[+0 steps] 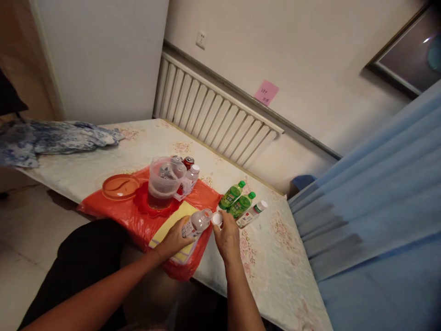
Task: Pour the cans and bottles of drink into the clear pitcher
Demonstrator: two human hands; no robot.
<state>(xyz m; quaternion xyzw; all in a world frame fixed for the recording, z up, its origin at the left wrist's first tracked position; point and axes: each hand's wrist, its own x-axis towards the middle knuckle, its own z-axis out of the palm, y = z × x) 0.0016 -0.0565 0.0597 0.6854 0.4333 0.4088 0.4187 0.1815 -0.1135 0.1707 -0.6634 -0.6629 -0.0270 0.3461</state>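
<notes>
We judge the step to be uncapping or recapping a bottle (200, 222); the next move calls for a steady hold on it. From the left, a pitcher (161, 186) sits on a red dish (139, 208) towards the near edge of the table (282, 257); then our left hand (174, 238) wraps the tilted, open bottle, above a yellow cloth (161, 233); then our right hand (228, 236), fingers nearly together, pinches a white cap (217, 219) just beside its mouth.

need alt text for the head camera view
The left hand holds a tilted, open clear plastic bottle; the right hand holds a round white plastic cap beside it. Nearby stands a clear plastic pitcher of dark liquid.
</notes>
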